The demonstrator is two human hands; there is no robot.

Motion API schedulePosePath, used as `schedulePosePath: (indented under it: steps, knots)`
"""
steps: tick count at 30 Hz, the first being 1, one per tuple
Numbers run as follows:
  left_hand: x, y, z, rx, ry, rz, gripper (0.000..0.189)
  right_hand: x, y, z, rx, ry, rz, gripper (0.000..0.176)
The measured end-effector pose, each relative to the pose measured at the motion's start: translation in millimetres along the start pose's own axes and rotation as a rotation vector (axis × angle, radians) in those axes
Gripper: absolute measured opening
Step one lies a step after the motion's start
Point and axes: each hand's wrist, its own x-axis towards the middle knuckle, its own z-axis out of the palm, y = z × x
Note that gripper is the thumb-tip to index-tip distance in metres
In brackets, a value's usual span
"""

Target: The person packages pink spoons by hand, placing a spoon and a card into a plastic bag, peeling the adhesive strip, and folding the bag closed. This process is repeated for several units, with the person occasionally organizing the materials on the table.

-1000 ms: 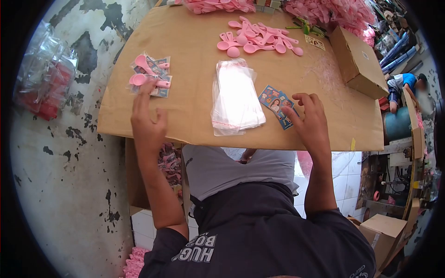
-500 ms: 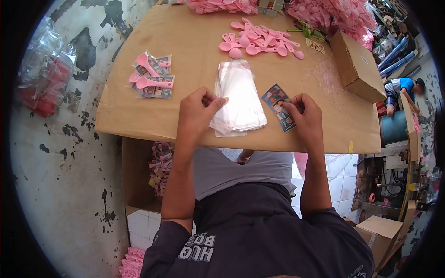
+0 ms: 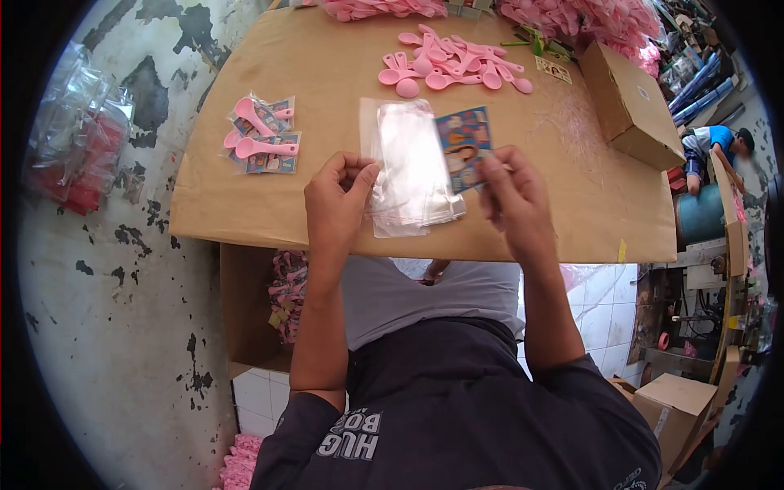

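The right hand [image 3: 516,196] is pinching a thin, colourful printed card [image 3: 464,151], probably bending easily, best gripped by its edge; the left hand [image 3: 339,192] is closing narrowly.

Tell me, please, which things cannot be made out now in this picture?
All in the head view:
- Card: fine print too small; lower corner covered by the right hand.
- Bags: glare and overlap hide their number.
- Left hand: contact too small to tell if its grip holds a bag.
- Top-right heap: cut off by the top edge.
- Low box: table hides part.
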Motion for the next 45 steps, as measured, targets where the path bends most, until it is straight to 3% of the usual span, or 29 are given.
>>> schedulePosePath:
  steps: [3, 5, 8, 10, 11, 13, 19, 22, 26, 28, 31, 38, 45]
  knots:
    - [-3, 5, 1, 0.007, 0.001, -0.004, 0.017, 3, 6, 25, 0.135, -0.134, -0.008, 0.02]
    - [-3, 7, -2, 0.035, 0.004, -0.008, 0.018, 6, 3, 32, -0.001, -0.216, 0.021, 0.021]
    - [-1, -7, -9, 0.216, 0.076, 0.089, 0.019, 9, 16, 35, -0.325, -0.166, -0.129, 0.025]
    - [2, -17, -10, -0.203, 0.206, 0.121, 0.017, 8, 16, 37, -0.461, -0.135, -0.219, 0.027]
    - [1, -21, -13, -0.204, 0.211, 0.12, 0.017, 8, 15, 36, -0.464, -0.139, -0.204, 0.027]
    - [-1, -19, -17, -0.574, 0.194, 0.064, 0.015, 7, 15, 36, -0.469, -0.143, -0.191, 0.027]
    - [-13, 11, -26, -0.924, 0.21, -0.103, 0.027, 7, 21, 36, -0.465, -0.145, -0.196, 0.026]
    - [-16, 8, -27, -0.943, 0.195, -0.073, 0.026, 1, 15, 40, -0.357, -0.133, -0.321, 0.02]
    - [-20, 6, -19, -0.929, 0.201, -0.046, 0.023, -11, 5, 41, -0.238, -0.167, -0.189, 0.016]
    - [-23, 15, -11, -0.969, 0.132, -0.069, 0.025, -12, 2, 38, -0.162, -0.271, -0.059, 0.018]
    - [-28, 24, -3, -0.957, 0.046, -0.064, 0.027, -13, 0, 40, -0.071, -0.25, -0.017, 0.018]
    - [-31, 27, 9, -0.965, 0.001, -0.092, 0.028, -15, -5, 37, -0.189, -0.26, -0.064, 0.019]
    - [-40, 26, 25, -0.848, -0.102, -0.078, 0.029, -12, -4, 26, -0.043, -0.306, -0.005, 0.021]
